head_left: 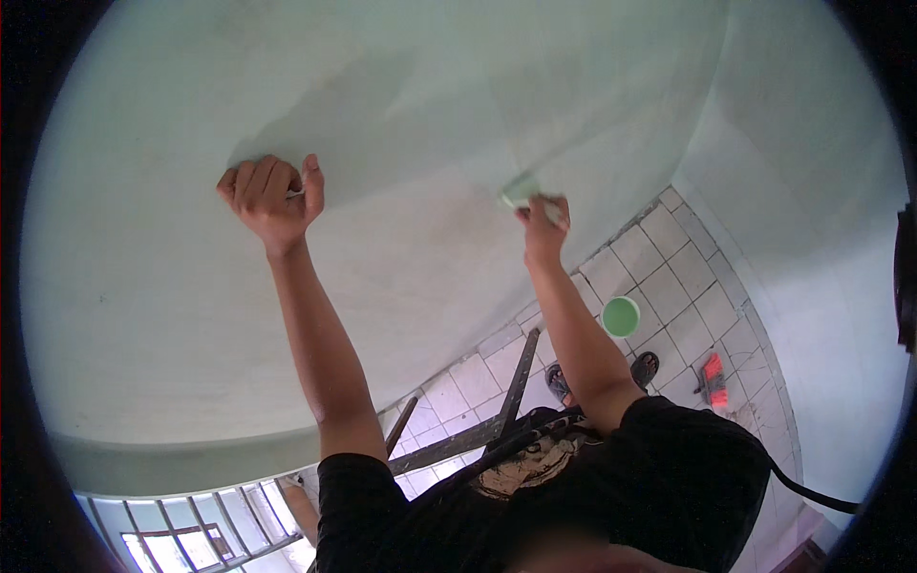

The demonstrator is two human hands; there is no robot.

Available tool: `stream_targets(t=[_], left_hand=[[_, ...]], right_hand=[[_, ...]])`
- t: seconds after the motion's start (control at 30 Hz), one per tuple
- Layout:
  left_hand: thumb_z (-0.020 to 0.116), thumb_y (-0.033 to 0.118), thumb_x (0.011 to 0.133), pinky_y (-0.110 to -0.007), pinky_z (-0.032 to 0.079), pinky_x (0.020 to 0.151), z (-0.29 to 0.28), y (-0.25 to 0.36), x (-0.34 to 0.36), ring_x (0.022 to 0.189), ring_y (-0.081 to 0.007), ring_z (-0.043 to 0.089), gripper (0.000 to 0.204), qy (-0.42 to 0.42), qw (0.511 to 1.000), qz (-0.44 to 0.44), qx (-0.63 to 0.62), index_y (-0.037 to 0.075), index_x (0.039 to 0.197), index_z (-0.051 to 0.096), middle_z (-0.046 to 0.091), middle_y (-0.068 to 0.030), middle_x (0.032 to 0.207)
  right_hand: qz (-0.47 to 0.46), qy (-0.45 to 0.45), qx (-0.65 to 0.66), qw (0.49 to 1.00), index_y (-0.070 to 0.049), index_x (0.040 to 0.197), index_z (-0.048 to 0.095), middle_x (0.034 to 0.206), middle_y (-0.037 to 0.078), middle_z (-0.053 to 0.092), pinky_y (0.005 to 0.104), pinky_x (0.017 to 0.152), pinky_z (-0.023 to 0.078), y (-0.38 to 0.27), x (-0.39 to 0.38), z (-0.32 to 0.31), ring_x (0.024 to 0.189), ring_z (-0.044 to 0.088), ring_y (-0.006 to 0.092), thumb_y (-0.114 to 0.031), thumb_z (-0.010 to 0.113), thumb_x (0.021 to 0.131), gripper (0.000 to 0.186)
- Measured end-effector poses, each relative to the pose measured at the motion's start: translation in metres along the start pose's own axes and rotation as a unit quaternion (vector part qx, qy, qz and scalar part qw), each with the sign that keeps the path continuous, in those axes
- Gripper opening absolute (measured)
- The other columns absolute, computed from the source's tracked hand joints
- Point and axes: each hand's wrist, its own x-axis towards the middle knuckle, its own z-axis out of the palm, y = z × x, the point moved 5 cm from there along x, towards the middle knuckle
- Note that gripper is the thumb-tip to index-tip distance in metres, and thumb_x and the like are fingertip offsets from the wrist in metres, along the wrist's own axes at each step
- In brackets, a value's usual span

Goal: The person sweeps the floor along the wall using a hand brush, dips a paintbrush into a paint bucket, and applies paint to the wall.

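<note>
A pale green wall [411,286] spreads in front of me. My right hand [546,229] grips what looks like a paintbrush [519,194], its wide, pale green end against the wall. Motion blurs the brush, and my fingers cover part of its handle. To the left, my left hand [272,201] rests on the wall with its fingers curled in and the thumb apart from them. Nothing shows in that hand. Below my right forearm, a bucket [605,320] of light green paint [622,316] stands on the floor.
Dark wooden bars [458,444] of a stand or ladder cross below me. Sandalled feet [645,369] show on the white tiled floor [666,265]. A red and black object [713,380] lies by the right wall [802,191]. At lower left is a barred window [191,535].
</note>
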Motion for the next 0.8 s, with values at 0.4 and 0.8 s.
stream_targets(t=[0.4, 0.8], left_hand=[[0.064, 0.023, 0.073, -0.029, 0.026, 0.064, -0.006, -0.001, -0.002, 0.051, -0.0163, 0.035, 0.045, 0.014, 1.0, -0.021, -0.002, 0.015, 0.047, 0.028, 0.033, 0.0022, 0.046], [0.064, 0.021, 0.069, -0.029, 0.029, 0.065, -0.014, -0.001, 0.0, 0.05, -0.0169, 0.033, 0.042, 0.026, 0.998, -0.038, -0.032, 0.015, 0.046, 0.03, 0.033, 0.0014, 0.046]], right_hand=[[-0.157, -0.21, 0.121, 0.958, -0.006, 0.09, 0.038, 0.09, 0.007, 0.051, 0.0387, 0.071, 0.056, -0.154, -0.032, 0.138, 0.084, 0.059, 0.0184, -0.006, 0.057, 0.084, 0.021], [-0.025, -0.058, 0.011, 0.998, -0.006, 0.086, 0.043, 0.088, 0.008, 0.054, 0.0337, 0.066, 0.056, -0.042, -0.03, 0.03, 0.074, 0.058, 0.0172, -0.006, 0.059, 0.081, 0.016]])
